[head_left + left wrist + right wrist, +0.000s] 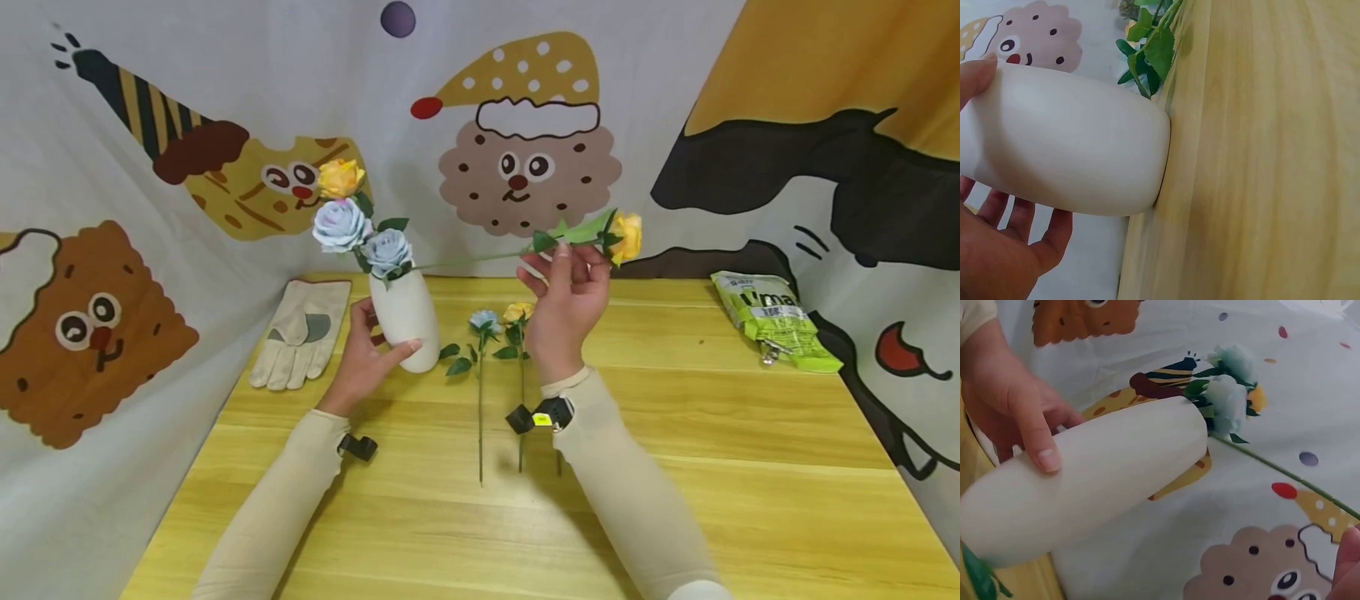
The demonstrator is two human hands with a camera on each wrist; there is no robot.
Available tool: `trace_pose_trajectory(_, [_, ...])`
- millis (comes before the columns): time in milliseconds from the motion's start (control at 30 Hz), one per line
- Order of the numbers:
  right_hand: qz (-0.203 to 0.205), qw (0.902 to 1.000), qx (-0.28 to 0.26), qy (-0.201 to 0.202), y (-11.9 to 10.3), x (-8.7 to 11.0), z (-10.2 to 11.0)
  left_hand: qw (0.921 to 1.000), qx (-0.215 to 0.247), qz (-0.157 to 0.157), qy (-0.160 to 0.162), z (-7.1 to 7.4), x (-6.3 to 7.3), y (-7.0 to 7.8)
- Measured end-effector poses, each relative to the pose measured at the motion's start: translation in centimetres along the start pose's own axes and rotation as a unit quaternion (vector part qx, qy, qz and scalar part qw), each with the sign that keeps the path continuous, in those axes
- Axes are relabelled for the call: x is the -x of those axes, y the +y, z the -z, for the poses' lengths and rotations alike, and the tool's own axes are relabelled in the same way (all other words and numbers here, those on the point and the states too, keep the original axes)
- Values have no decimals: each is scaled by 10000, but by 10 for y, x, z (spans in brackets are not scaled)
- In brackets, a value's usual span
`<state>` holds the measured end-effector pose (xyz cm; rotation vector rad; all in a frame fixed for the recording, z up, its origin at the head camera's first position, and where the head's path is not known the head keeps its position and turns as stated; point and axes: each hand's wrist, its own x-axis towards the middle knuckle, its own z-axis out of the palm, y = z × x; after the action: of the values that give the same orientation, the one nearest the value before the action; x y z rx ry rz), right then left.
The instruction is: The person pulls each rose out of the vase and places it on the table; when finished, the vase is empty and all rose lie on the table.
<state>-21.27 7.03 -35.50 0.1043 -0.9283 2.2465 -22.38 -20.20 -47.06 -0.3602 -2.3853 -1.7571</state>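
My left hand [362, 360] grips a white vase [408, 325] around its side, the thumb across the front. In the left wrist view the vase's base meets the tabletop. From its mouth stand a yellow rose [341, 178] and two pale blue roses [342, 225]. To the right, my right hand [567, 304] pinches another yellow rose [627, 237] just below its bloom. That rose's stem [1285, 474] runs nearly level to the vase's mouth; whether its tip is inside cannot be seen.
On the wooden table [420, 517] lie a blue rose [484, 322] and a yellow rose [517, 313], with another stem end [558, 463] partly hidden by my right arm. A work glove [300, 337] lies left, a green packet [776, 321] right. A printed cloth [300, 50] hangs behind.
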Motion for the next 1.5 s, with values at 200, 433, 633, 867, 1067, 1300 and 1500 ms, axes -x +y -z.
trace_pose_trajectory(200, [-645,9977,-101,197,-6,-13,27,10000,-30,1,9,0,0,1])
trace_pose_trajectory(433, [-1262,9905,531,99,-10,-26,66,10000,2,21,-6,0,0,0])
trace_pose_trajectory(633, [-1557,9776,1410,-156,-14,-34,95,10000,-12,2,4,0,0,0])
trace_pose_trajectory(867, [-2063,9318,2881,-788,-22,-38,126,10000,-13,46,-8,1,1,-1])
trace_pose_trajectory(1067, [-2378,8807,3878,-1320,-25,-41,153,10000,-7,65,-21,-1,0,0])
trace_pose_trajectory(1300, [-2718,8296,4527,-1814,-25,-45,181,10000,-32,65,-55,0,2,-1])
trace_pose_trajectory(1500, [-2954,7967,4830,-2113,-22,-51,196,10000,-39,58,-27,0,0,2])
